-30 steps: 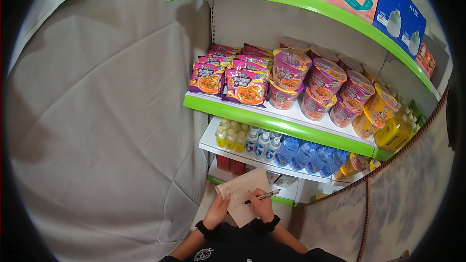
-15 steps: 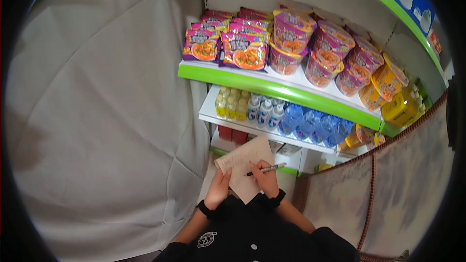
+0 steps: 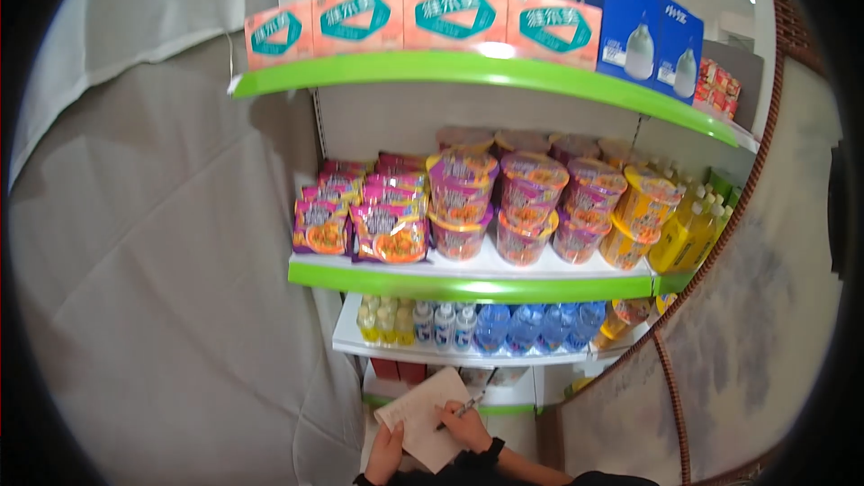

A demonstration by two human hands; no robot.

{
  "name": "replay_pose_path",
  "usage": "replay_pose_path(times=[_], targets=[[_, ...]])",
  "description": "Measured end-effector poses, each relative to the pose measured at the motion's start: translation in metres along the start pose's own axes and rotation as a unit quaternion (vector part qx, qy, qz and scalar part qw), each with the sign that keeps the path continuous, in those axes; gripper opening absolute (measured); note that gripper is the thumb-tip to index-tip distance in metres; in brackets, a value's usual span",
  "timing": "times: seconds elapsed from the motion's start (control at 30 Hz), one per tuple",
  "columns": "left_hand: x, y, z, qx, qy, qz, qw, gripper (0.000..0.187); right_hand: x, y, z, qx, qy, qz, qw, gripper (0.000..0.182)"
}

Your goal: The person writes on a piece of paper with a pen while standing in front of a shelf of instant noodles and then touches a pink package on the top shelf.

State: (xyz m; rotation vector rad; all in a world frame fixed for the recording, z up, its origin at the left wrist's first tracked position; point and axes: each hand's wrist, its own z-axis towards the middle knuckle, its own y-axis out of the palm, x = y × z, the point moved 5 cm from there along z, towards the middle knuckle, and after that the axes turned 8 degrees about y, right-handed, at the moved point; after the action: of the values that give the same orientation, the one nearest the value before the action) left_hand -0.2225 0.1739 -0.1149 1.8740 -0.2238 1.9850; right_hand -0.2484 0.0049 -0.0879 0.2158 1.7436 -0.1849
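A flat white sheet of paper (image 3: pixel 421 418) lies low in view, its edge pinched by the left hand (image 3: pixel 385 454); the right hand (image 3: pixel 465 426) grips a slim pen (image 3: pixel 461 410) on it. Behind, green-edged shelves (image 3: pixel 468 288) carry glossy purple noodle cups (image 3: pixel 461 202) and clear plastic bottles (image 3: pixel 504 326).

Green shelf edge (image 3: pixel 468 288), purple noodle cups (image 3: pixel 531 189), white paper (image 3: pixel 423 414)

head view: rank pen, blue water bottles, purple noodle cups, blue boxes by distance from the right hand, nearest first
1. pen, held in the right hand
2. blue water bottles, lower shelf, just above
3. purple noodle cups, middle shelf
4. blue boxes, top shelf, far right
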Motion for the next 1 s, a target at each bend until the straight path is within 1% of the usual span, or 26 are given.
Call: replay_pose_path(times=[0.03, 0.07, 0.13, 0.17, 0.2, 0.23, 0.27, 0.33, 0.37, 0.4, 0.47, 0.5, 0.53, 0.57, 0.63, 0.67, 0.7, 0.73, 0.77, 0.8, 0.83, 0.87, 0.9, 0.93, 0.97, 1.0], targets=[[0.020, 0.003, 0.001, 0.025, -0.002, 0.037, 0.999, 0.034, 0.003, -0.002, 0.002, 0.006, 0.005, 0.010, 1.000, 0.032], [0.044, 0.007, -0.006, 0.051, -0.003, 0.074, 0.996, 0.032, 0.008, -0.003, 0.005, 0.011, 0.010, 0.020, 1.000, 0.032], [0.048, 0.009, -0.003, 0.018, -0.030, 0.072, 0.997, 0.041, 0.002, -0.004, 0.004, 0.039, 0.024, 0.015, 0.999, 0.033], [0.040, 0.006, 0.000, 0.011, -0.028, 0.069, 0.997, 0.043, 0.025, -0.002, 0.012, 0.042, 0.006, 0.018, 0.999, 0.033], [0.029, 0.002, 0.004, 0.004, -0.018, 0.075, 0.997, 0.045, 0.056, 0.001, 0.021, 0.043, -0.062, -0.002, 0.997, 0.024], [0.015, -0.003, 0.009, -0.004, -0.009, 0.083, 0.997, 0.047, 0.067, 0.002, 0.031, 0.045, -0.130, -0.022, 0.990, 0.017], [0.001, -0.011, 0.013, -0.011, 0.000, 0.092, 0.996, 0.048, 0.061, -0.002, 0.039, 0.052, -0.144, -0.016, 0.988, 0.017], [-0.027, -0.024, 0.020, -0.027, 0.011, 0.116, 0.993, 0.052, 0.046, -0.002, 0.038, 0.017, -0.050, 0.104, 0.993, 0.020], [-0.041, -0.029, 0.025, -0.033, 0.015, 0.126, 0.991, 0.054, 0.029, -0.004, 0.035, 0.026, -0.031, 0.265, 0.963, 0.024], [-0.055, -0.035, 0.031, -0.039, 0.019, 0.137, 0.990, 0.056, 0.011, -0.011, 0.042, 0.029, -0.040, 0.269, 0.962, 0.024], [-0.068, -0.042, 0.044, -0.042, 0.028, 0.148, 0.988, 0.060, -0.014, -0.037, 0.045, 0.082, -0.112, 0.182, 0.973, 0.022], [-0.067, -0.041, 0.051, -0.046, 0.031, 0.147, 0.988, 0.060, 0.016, -0.056, 0.078, 0.081, -0.068, 0.114, 0.988, 0.013], [-0.062, -0.041, 0.056, -0.033, 0.031, 0.140, 0.989, 0.060, -0.037, -0.068, 0.066, 0.156, -0.122, 0.050, 0.979, 0.030], [-0.056, -0.041, 0.060, -0.019, 0.029, 0.131, 0.991, 0.060, -0.049, -0.082, 0.078, 0.159, -0.102, 0.064, 0.980, 0.027], [-0.039, -0.039, 0.063, 0.008, 0.021, 0.114, 0.993, 0.060, -0.104, -0.108, 0.084, 0.187, -0.157, 0.069, 0.967, 0.026], [-0.028, -0.035, 0.063, 0.020, 0.015, 0.107, 0.994, 0.060, -0.132, -0.123, 0.085, 0.206, -0.206, 0.053, 0.955, 0.023], [0.011, -0.021, 0.060, 0.026, -0.007, 0.031, 0.999, 0.060, -0.163, -0.133, 0.079, 0.231, -0.205, 0.091, 0.947, 0.018], [0.010, -0.021, 0.068, 0.023, -0.004, 0.029, 0.999, 0.060, -0.197, -0.141, 0.070, 0.242, -0.264, 0.097, 0.929, 0.015], [0.012, -0.024, 0.075, 0.014, 0.025, 0.033, 0.999, 0.060, -0.215, -0.156, 0.072, 0.260, -0.310, 0.074, 0.912, 0.013], [0.014, -0.027, 0.080, 0.007, 0.054, 0.039, 0.998, 0.060, -0.249, -0.159, 0.055, 0.277, -0.374, 0.067, 0.883, 0.010], [0.006, -0.031, 0.086, 0.008, 0.056, 0.041, 0.998, 0.060, -0.273, -0.164, 0.047, 0.288, -0.419, 0.054, 0.859, 0.008], [-0.001, -0.037, 0.091, 0.004, 0.068, 0.080, 0.995, 0.060, -0.305, -0.159, 0.035, 0.237, -0.462, 0.131, 0.844, 0.007], [-0.005, -0.045, 0.097, -0.001, 0.080, 0.118, 0.990, 0.060, -0.334, -0.158, 0.025, 0.252, -0.503, 0.082, 0.822, 0.006], [0.017, -0.039, 0.099, 0.000, 0.081, 0.120, 0.990, 0.060, -0.361, -0.163, 0.020, 0.270, -0.531, 0.027, 0.803, 0.012], [0.046, -0.024, 0.096, -0.006, 0.054, 0.060, 0.997, 0.059, -0.389, -0.166, 0.019, 0.297, -0.572, -0.023, 0.765, 0.012], [0.064, -0.015, 0.095, -0.012, 0.027, -0.001, 1.000, 0.058, -0.418, -0.167, 0.019, 0.316, -0.588, -0.057, 0.743, 0.011]])
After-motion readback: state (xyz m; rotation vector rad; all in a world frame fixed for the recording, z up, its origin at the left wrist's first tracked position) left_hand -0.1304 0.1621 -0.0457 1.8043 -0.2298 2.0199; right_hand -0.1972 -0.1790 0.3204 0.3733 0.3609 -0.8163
